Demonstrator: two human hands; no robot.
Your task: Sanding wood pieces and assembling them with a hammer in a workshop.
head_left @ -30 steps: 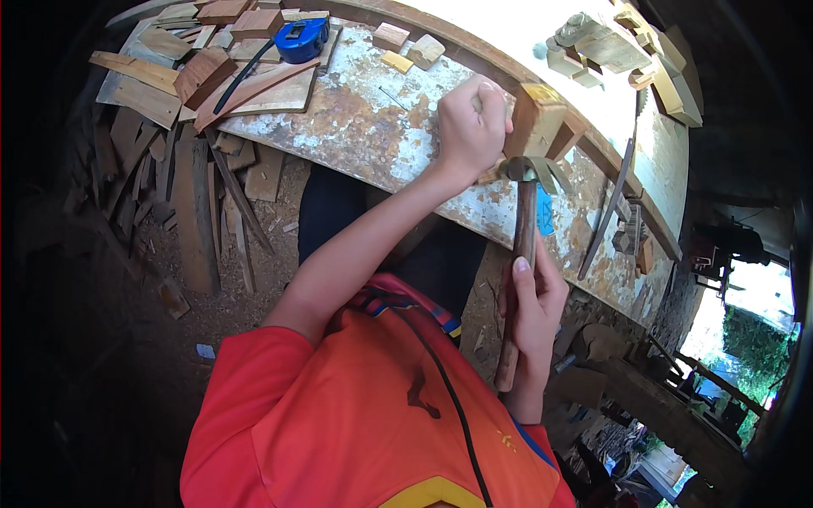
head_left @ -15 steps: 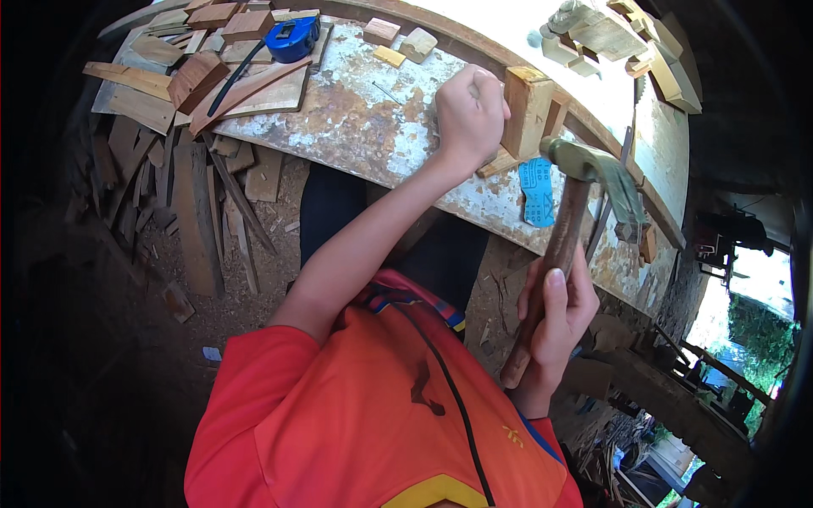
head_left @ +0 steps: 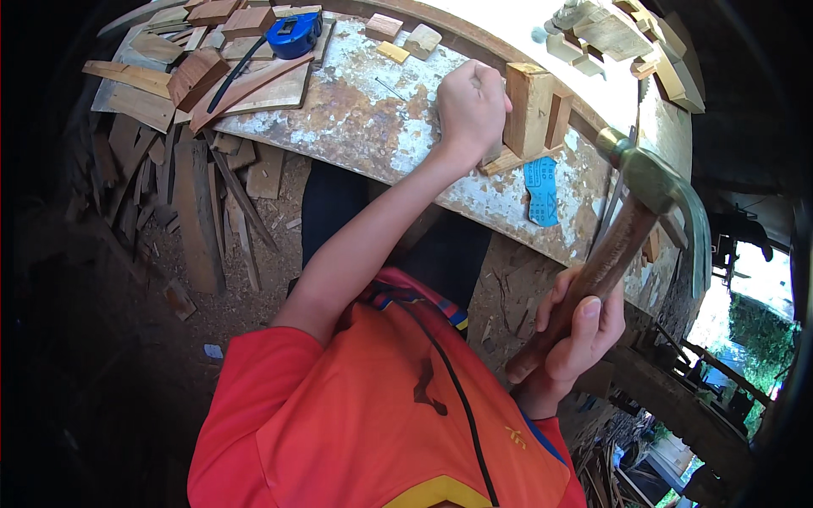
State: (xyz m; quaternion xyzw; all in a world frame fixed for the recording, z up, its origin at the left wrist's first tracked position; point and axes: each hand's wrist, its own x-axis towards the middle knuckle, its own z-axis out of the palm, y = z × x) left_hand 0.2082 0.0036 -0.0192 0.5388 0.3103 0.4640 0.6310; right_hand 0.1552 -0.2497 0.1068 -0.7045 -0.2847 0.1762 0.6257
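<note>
Paint-flaked wooden workbench (head_left: 339,127) runs in a curve from the upper left to the right of the frame, above a dim floor strewn with shavings. At upper centre, a pale upright wooden block (head_left: 528,110) stands on the bench with a shorter reddish-brown wooden piece (head_left: 557,120) just to its right and a flat light wooden strip (head_left: 512,159) at its foot. The left hand (head_left: 471,110) is beside the block's left face, its fingers curled into a compact fist; whether anything is gripped inside cannot be told. At right of centre, the right hand (head_left: 584,328) has its fingers wrapped around the lower part of a claw hammer with a brown wooden handle and a worn metal head (head_left: 652,179). The head is raised toward the right of the frame, apart from the block.

The chief danger looks to be the left knuckles: they sit so near the block that a blow drifting leftward could catch them. A loose grip low on the handle could let the head twist and glance off. An off-centre knock might tip the upright block or split its grain, and the blue sheet of sandpaper (head_left: 540,193) just below could slide underfoot of the strip if pushed. Farther left, a thin loose metal nail (head_left: 390,88) lies bare on the bench and could roll away if the boards are jarred.
</note>
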